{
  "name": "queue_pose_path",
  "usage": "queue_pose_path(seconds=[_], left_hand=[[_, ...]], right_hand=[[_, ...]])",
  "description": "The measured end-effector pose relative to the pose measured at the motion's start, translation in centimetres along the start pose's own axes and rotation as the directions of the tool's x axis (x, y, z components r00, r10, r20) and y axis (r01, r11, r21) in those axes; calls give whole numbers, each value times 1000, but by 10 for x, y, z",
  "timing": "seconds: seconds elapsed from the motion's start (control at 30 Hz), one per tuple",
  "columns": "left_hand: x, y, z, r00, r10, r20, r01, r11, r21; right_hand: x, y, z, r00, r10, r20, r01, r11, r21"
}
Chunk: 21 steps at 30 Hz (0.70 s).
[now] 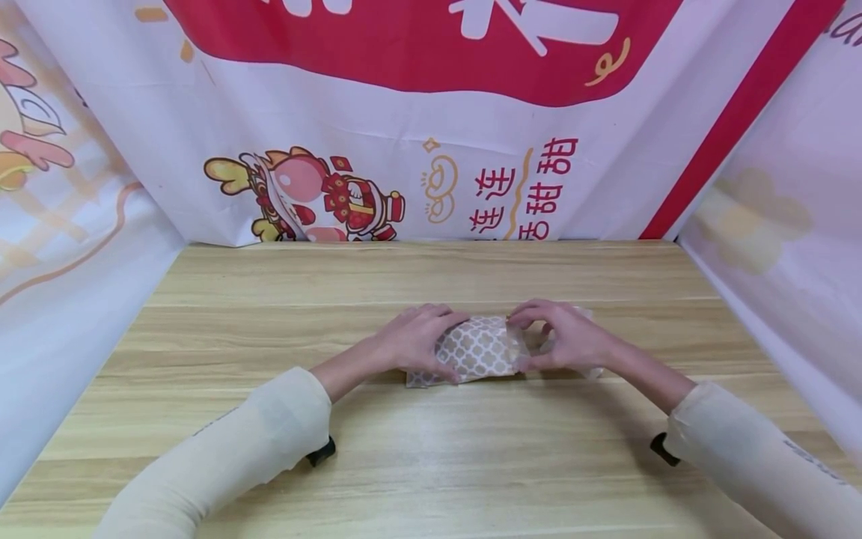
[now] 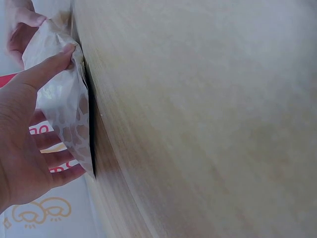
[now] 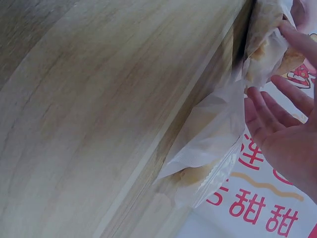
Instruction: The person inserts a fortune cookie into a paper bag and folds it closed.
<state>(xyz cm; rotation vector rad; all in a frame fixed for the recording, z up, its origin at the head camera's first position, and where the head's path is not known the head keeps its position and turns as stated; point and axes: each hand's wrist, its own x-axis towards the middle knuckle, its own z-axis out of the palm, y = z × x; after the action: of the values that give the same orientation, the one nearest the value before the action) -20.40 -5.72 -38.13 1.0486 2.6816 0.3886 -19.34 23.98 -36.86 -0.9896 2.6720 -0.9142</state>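
Note:
A paper bag (image 1: 481, 348) with a beige and white lattice print lies across the wooden table, plump in the middle. My left hand (image 1: 417, 340) grips its left part, thumb along the near edge and fingers on the far side. At the bag's right end, my right hand (image 1: 572, 337) holds it between thumb and fingertips. In the right wrist view this end is translucent, and something tan-brown (image 3: 292, 62) shows at it. A loose, see-through flap (image 3: 208, 134) spreads out below the right hand's fingers. The left wrist view shows the left thumb (image 2: 57, 62) pressed on the bag's edge.
The wooden table (image 1: 404, 464) reaches back to a white and red printed cloth (image 1: 377, 112) hanging upright behind it. Similar cloth walls stand at the left (image 1: 87, 202) and right (image 1: 774, 224). Cream sleeves with dark wrist straps cover both forearms.

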Motion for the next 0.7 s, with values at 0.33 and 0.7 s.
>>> queue_pose_path(seconds=[0.33,0.7], left_hand=[[1,-1,1,1000,-6,0,6,1000,5],[1,-1,1,1000,1,-3,-1,1000,4]], right_hand=[[-2,0,-1,998,59,-38,-60,998,-11],[6,-2,5,997,70,15,-71,996,50]])
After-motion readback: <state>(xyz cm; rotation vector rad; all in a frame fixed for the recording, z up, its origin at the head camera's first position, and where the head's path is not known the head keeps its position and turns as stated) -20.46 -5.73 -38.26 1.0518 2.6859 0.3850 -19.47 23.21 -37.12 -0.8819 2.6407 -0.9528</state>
